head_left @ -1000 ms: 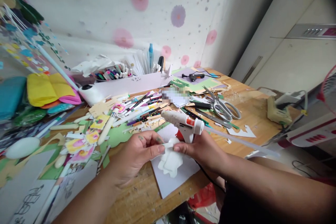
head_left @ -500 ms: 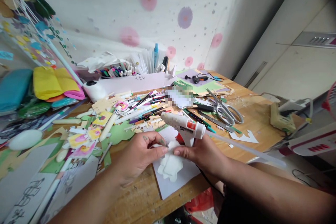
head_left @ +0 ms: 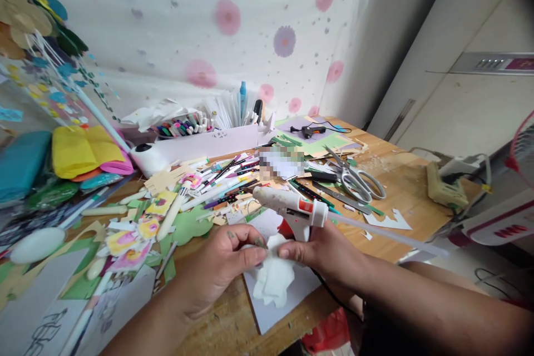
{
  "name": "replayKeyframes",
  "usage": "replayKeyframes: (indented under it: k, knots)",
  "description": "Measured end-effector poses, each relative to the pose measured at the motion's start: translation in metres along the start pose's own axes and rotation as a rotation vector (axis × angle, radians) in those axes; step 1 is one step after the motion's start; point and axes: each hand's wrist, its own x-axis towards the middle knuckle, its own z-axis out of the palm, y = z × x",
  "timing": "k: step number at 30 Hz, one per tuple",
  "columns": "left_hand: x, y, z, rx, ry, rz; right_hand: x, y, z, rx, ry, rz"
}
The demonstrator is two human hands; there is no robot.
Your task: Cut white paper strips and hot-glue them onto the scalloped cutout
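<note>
My left hand (head_left: 217,267) pinches the top of a white foam cut-out (head_left: 273,281) between thumb and fingers. My right hand (head_left: 323,250) pinches the same cut-out from the other side while its palm grips the handle of a white glue gun (head_left: 292,211). A clear glue stick (head_left: 387,236) juts from the gun's back toward the right. The cut-out hangs just above a white sheet of paper (head_left: 283,306) at the table's near edge.
Pens and markers (head_left: 225,178) and paper flower scraps (head_left: 133,233) litter the wooden table (head_left: 400,178). Scissors (head_left: 354,178) lie right of centre, a second glue gun (head_left: 311,130) further back. A white box of markers (head_left: 200,133) stands by the curtain. A power strip (head_left: 446,189) sits far right.
Both hands have stayed pinched on the foam cut-out with the glue gun; they sit slightly lower in the picture and the cut-out has crumpled a little. The camera shifted a bit.
</note>
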Motion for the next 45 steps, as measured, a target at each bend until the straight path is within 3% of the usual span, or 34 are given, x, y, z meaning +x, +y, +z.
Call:
replayKeyframes:
  k: [3,5,7,11,14,17,22,33,45]
  knots:
    - [-0.001,0.0,0.002,-0.115,-0.009,-0.024,0.0,-0.002,-0.009,-0.05,0.151,0.001]
    - [-0.001,0.0,0.003,-0.194,0.059,-0.007,-0.003,-0.005,-0.017,0.017,0.29,0.025]
    - [0.0,0.001,0.004,-0.282,0.144,0.032,-0.011,-0.009,-0.023,0.134,0.339,0.084]
    - [0.0,0.003,0.006,-0.45,0.256,0.121,-0.031,-0.017,-0.026,0.237,0.139,0.173]
    - [-0.002,0.006,0.006,-0.494,0.284,0.168,-0.039,-0.021,-0.023,0.185,-0.02,0.234]
    - [-0.003,0.01,0.005,-0.5,0.295,0.203,-0.037,-0.027,-0.022,0.085,-0.082,0.195]
    - [-0.003,0.01,0.001,-0.481,0.304,0.207,-0.03,-0.034,-0.024,-0.071,-0.1,0.155]
    - [-0.005,0.014,0.002,-0.466,0.246,0.266,-0.026,-0.043,-0.02,-0.278,-0.168,0.23]
    - [-0.005,0.012,-0.003,-0.464,0.221,0.275,-0.016,-0.057,-0.013,-0.418,-0.159,-0.06]
